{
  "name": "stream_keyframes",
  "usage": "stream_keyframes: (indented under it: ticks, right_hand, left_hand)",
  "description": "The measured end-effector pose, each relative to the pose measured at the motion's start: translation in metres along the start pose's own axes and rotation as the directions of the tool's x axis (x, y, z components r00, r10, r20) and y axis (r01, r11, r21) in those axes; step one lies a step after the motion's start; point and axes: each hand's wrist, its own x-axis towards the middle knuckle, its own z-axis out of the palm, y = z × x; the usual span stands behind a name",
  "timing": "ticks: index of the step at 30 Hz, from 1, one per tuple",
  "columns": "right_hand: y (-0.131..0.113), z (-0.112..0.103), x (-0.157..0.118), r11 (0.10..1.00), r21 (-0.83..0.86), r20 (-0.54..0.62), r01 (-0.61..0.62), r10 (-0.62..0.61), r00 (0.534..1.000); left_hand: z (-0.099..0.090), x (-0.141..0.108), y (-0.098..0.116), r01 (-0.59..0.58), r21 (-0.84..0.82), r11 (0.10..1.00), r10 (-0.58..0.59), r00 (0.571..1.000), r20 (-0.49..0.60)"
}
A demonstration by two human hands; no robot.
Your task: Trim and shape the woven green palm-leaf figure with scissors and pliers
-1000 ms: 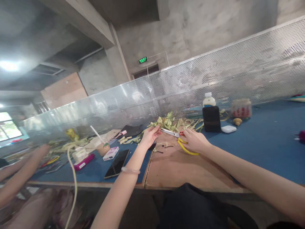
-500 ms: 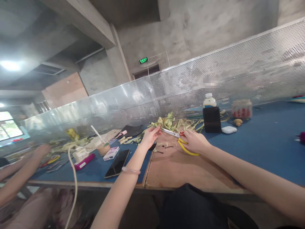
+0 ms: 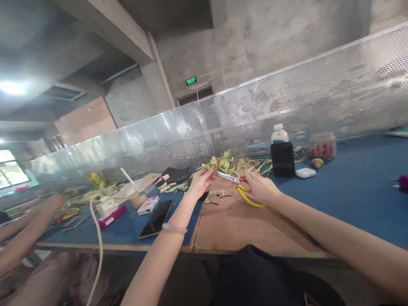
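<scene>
My right hand [image 3: 259, 187] grips a pair of scissors [image 3: 247, 196] with yellow and red handles. Their silver blades point left, and the tips reach the fingers of my left hand [image 3: 204, 182]. Those fingers are pinched together; what lies between them is too small to make out. Just behind the blades is a heap of pale green, leaf-like pieces [image 3: 227, 159], spread over the back of a brown board [image 3: 229, 229]. Small dark and pale scraps [image 3: 219, 195] lie on the board below the blades.
Left of my left arm are a dark phone [image 3: 157, 219], a small white-and-pink box [image 3: 148, 205] and a drink cup with a straw [image 3: 138, 197]. At right stand a black upright phone-like slab [image 3: 282, 159], a white case [image 3: 305, 173], a bottle [image 3: 279, 134] and a jar [image 3: 322, 145]. A co-worker's arms [image 3: 41, 216] are at far left.
Both hands and the scissors hold nearly the same position. The whole view has shifted very slightly.
</scene>
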Motion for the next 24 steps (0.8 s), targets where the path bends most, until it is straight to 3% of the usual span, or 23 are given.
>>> stream_keyframes:
  ticks: [7, 24]
  right_hand:
    - [0.0001, -0.0016, -0.0002, 0.999, -0.008, 0.046, -0.031, 0.032, 0.998]
    - [0.0015, 0.0012, 0.0005, 1.0, -0.019, 0.004, -0.012, 0.012, 1.0]
  left_hand:
    - [0.0002, -0.0001, 0.0008, -0.002, -0.004, 1.0, 0.002, 1.0, -0.012]
    - [-0.0017, 0.0006, -0.0001, -0.017, 0.038, 0.999, 0.016, 1.0, 0.006]
